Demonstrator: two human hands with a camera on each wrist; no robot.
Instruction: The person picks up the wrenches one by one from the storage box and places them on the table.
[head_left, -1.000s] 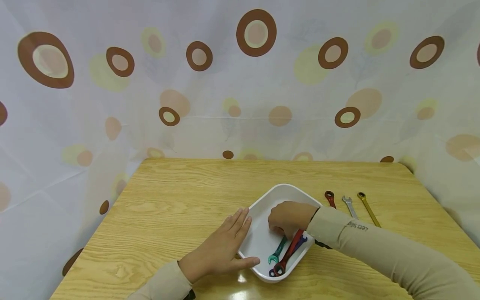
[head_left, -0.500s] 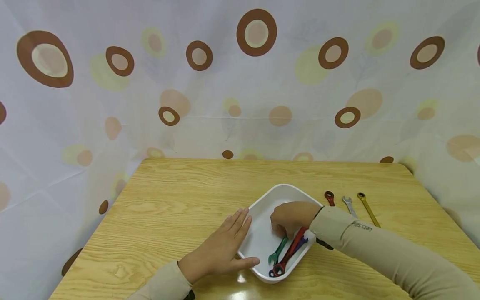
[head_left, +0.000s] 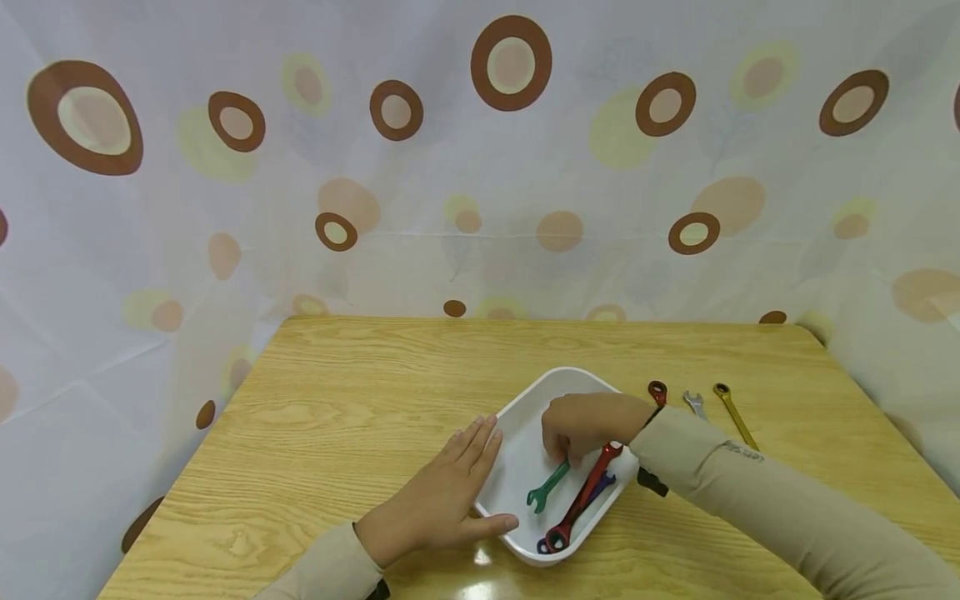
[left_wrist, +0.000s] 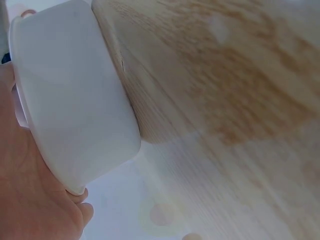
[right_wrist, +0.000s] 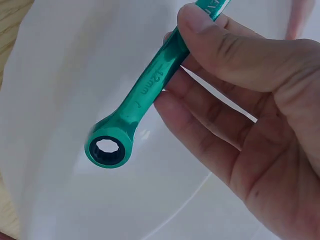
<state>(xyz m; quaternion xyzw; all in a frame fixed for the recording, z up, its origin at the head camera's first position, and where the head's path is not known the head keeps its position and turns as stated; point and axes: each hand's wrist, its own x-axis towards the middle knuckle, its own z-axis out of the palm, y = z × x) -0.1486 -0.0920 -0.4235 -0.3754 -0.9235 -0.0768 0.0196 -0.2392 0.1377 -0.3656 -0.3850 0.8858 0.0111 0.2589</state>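
One hand, the person's left hand [head_left: 441,504], lay with straight fingers against the left rim of a white tray [head_left: 517,458], low in the frame right of centre. Inside, toward the tray's lower right, a red wrench [head_left: 586,497] rested partly over a purple wrench [head_left: 602,488].

Just beyond, the right hand [head_left: 592,423] pinched a green wrench [right_wrist: 146,86] over the tray. I saw that wrench slip away from the red one, toward the left, as the hand rose a little and uncovered the red one's upper end. To my eye, that had singled it out from the pair.

The grip took the shaft, thumb on one face and fingers behind. The ring end stuck out free toward the lower left of the right wrist view, while the open end showed past the fingers, lower left, in the head view. Whether it touched the tray floor I couldn't tell.

Farther off, right of the tray, a second red wrench [head_left: 657,392], a silver wrench [head_left: 695,403] and a gold wrench [head_left: 737,417] lay on the table [head_left: 375,375], before a patterned cloth [head_left: 450,167].
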